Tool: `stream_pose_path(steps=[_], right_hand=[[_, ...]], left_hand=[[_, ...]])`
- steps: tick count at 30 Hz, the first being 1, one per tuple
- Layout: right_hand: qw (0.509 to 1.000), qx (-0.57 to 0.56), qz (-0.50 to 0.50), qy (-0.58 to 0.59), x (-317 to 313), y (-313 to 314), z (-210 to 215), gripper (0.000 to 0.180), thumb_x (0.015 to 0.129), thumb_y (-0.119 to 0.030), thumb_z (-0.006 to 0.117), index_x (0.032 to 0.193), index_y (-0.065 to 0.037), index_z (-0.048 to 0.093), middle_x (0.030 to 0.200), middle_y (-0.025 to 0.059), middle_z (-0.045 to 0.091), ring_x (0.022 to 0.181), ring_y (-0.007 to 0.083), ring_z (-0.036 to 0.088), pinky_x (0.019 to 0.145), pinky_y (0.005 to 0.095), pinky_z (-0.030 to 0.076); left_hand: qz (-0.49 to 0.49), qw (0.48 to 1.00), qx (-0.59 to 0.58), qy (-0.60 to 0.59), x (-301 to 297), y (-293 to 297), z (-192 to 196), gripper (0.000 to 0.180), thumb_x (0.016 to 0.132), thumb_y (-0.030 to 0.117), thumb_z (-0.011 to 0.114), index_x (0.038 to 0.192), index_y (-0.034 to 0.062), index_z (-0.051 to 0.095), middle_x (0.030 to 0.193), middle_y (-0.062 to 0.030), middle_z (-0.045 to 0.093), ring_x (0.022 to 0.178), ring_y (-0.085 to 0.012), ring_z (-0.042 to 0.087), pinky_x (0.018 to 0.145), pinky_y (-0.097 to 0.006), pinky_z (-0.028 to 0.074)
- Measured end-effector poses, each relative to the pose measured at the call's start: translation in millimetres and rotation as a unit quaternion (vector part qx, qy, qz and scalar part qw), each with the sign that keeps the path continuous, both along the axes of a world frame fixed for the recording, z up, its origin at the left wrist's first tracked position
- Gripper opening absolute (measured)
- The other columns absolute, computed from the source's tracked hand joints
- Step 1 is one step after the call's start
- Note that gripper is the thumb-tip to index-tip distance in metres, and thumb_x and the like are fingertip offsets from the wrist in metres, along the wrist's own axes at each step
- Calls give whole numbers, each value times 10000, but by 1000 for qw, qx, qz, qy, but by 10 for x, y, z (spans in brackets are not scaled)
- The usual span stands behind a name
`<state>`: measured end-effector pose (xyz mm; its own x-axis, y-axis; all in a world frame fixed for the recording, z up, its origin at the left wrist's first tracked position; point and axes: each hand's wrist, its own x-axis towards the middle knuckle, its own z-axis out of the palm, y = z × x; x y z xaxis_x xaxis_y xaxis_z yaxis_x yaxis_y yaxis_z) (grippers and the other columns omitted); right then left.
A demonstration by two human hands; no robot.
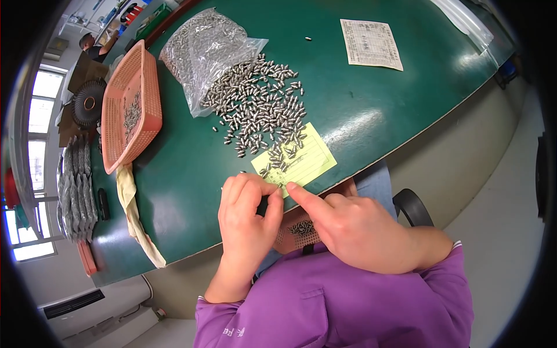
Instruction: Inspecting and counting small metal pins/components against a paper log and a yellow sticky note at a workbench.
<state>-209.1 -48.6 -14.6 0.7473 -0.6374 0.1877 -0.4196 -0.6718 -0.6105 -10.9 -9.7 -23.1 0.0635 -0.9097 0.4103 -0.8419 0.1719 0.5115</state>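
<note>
My left hand [246,211] is closed in a pinch, thumb and fingertips on a small metal pin [281,185] over the near edge of the table. My right hand [360,232] comes in from the right with its index finger stretched toward that pin. The tip is very close; whether it touches I cannot tell. Its other fingers are curled and partly hidden. Beneath the fingertips lies a yellow printed slip [310,159]. Several metal pins spill onto it from a large loose pile [261,104]. The pile runs out of a clear plastic bag [203,49] full of such pins.
A pink plastic basket [152,110] holding pins stands left of the pile. Another basket [299,229] with pins sits below the table edge. A white printed sheet [371,45] lies at the far right, a cream cloth strip [136,214] at the left. Far left, a person [96,49] is visible.
</note>
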Motion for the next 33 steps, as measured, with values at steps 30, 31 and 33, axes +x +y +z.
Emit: stream_pose_path(steps=[30, 31, 33], right_hand=[[999, 15, -26, -34, 13, 43, -76, 542, 898, -49, 655, 1429, -39, 544, 734, 98, 618, 641, 267, 650, 723, 391, 586], [999, 13, -24, -32, 14, 41, -73, 545, 896, -46, 656, 1430, -38, 543, 727, 100, 614, 640, 270, 650, 731, 392, 587], [999, 12, -22, -29, 16, 39, -62, 549, 895, -43, 656, 1431, -38, 541, 721, 103, 610, 639, 274, 649, 738, 392, 588]], left_hand=[[31, 999, -2, -19, -25, 12, -33, 185, 730, -27, 737, 803, 58, 591, 860, -89, 590, 789, -297, 566, 697, -400, 472], [31, 999, -2, -18, -25, 11, -37, 185, 730, -27, 737, 803, 58, 591, 860, -89, 590, 789, -297, 566, 697, -400, 472], [27, 999, -6, -15, -29, 9, -42, 187, 722, -32, 735, 803, 56, 591, 843, -89, 588, 770, -297, 564, 686, -401, 470]])
